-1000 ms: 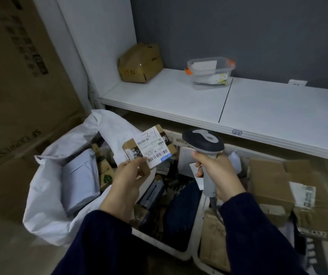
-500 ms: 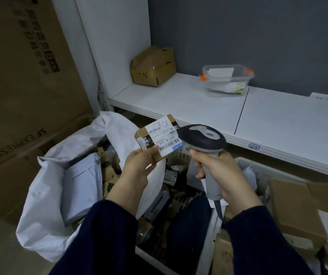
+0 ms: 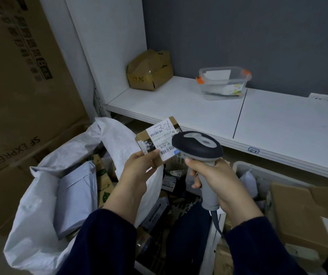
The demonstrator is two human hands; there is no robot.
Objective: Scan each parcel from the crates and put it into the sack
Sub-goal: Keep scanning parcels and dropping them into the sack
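My left hand (image 3: pixel 139 171) holds a small brown cardboard parcel (image 3: pixel 157 139) with a white barcode label facing up, raised above the crates. My right hand (image 3: pixel 216 183) grips the grey handle of a barcode scanner (image 3: pixel 197 145), whose dark head overlaps the parcel's right edge. The white sack (image 3: pixel 40 205) stands open at lower left with a pale mailer bag and several small boxes inside. A white crate (image 3: pixel 216 235) below my hands holds dark and brown parcels. A second crate (image 3: pixel 258 169) on the right holds larger cardboard boxes.
A white shelf (image 3: pixel 198 108) runs across behind the crates, carrying a crumpled cardboard box (image 3: pixel 149 70) and a clear plastic tub (image 3: pixel 223 82). Large stacked cartons (image 3: pixel 16 96) fill the left side beside the sack.
Both hands have risen and come together. The scanner head now overlaps the parcel's label, where a second ago there was a gap between them.
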